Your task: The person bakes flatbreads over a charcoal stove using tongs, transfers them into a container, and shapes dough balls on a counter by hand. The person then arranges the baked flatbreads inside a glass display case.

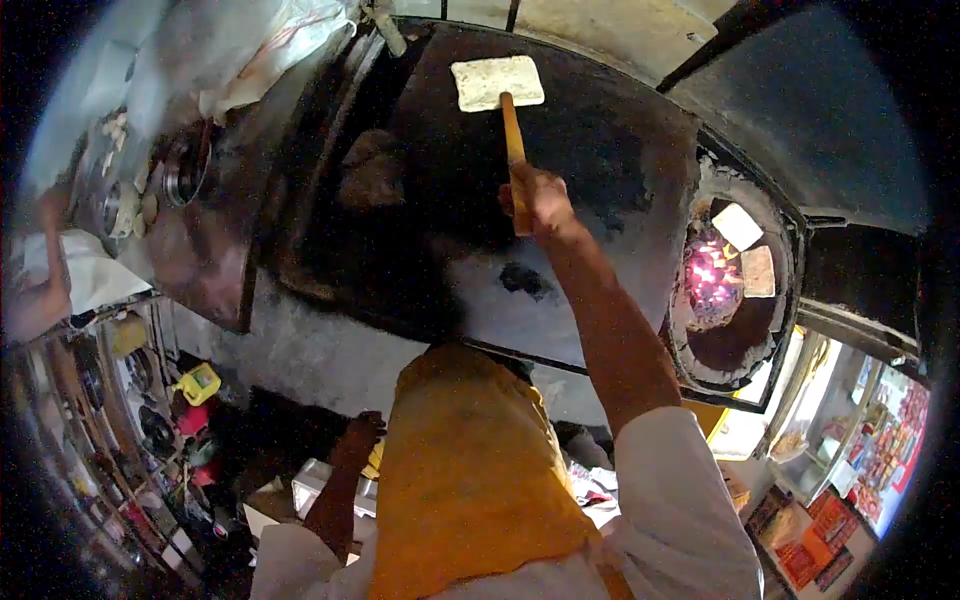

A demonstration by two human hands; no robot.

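Right grip (543,200) is closed around a wooden handle (514,135), its far end against the near edge of a pale flatbread (495,80) on the dark surface (600,130). Can't tell if it's pressing on top or not. Left grip (366,430) is down by the apron (460,470), too dim to say if it's open. Bread's probably light, kinda floppy and easy to tear, so I'd support it broadly from underneath, not pinch a corner. Two more pieces (738,227) sit by the glowing coals (708,275).
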